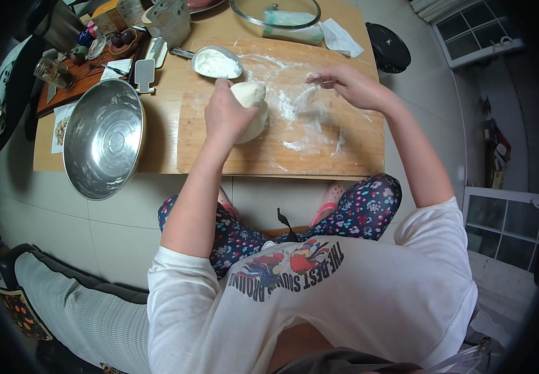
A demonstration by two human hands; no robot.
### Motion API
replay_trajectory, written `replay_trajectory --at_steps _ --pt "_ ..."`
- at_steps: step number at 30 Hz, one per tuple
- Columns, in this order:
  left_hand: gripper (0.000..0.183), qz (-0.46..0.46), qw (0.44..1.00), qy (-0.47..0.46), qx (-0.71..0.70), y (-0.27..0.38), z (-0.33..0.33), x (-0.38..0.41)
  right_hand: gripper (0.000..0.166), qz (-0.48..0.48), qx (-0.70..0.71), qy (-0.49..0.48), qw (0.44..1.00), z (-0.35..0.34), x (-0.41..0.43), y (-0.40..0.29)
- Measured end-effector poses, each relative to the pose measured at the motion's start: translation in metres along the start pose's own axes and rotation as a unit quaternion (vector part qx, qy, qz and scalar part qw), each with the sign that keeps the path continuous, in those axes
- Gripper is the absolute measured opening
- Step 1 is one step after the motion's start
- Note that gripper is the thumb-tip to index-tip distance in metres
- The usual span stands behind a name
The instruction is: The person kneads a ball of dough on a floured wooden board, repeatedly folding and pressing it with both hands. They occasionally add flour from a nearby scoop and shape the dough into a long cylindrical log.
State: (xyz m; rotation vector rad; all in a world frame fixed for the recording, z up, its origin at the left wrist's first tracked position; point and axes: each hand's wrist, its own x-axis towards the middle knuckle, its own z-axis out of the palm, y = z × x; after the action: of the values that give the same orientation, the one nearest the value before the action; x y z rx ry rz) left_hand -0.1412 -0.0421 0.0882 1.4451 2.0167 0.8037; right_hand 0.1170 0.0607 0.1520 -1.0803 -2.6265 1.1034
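Note:
My left hand point(229, 113) grips a lump of pale dough point(254, 110) on the left half of a wooden board point(232, 161). The palm and fingers cover the dough's left side. Over the board's right part, my right hand point(344, 84) hovers with fingers bent and apart, and holds nothing that I can see. White flour point(297, 107) lies in streaks and patches below it, and some dusts its fingertips. A metal scoop point(198, 65) heaped with flour point(216, 63) rests just beyond my left hand.
A steel mixing bowl point(103, 140) tilts over the table's front left edge. Behind it are a dark wooden tray point(61, 100), a glass jar point(54, 73) and a grey phone-stand-like object point(145, 75). A glass lid point(293, 11) and a white tissue point(340, 38) lie at the back.

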Motion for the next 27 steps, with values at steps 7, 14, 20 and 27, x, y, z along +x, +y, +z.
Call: replay_trajectory --at_steps 7,14,20,27 --pt "0.061 0.037 0.989 -0.026 -0.143 0.008 0.034 0.010 0.040 0.030 0.111 0.066 0.991 -0.013 -0.042 -0.003" --pt "0.056 0.281 0.952 -0.095 -0.073 0.028 0.102 -0.007 0.044 0.144 0.349 0.194 0.906 0.097 0.003 0.065" --pt "0.080 0.256 0.937 -0.233 0.038 0.022 0.101 -0.023 0.025 0.018 0.019 0.410 0.912 0.156 -0.013 0.075" --pt "0.070 0.205 0.979 -0.006 -0.006 0.019 0.131 -0.020 0.016 0.014 -0.075 0.413 0.908 0.147 0.023 0.109"
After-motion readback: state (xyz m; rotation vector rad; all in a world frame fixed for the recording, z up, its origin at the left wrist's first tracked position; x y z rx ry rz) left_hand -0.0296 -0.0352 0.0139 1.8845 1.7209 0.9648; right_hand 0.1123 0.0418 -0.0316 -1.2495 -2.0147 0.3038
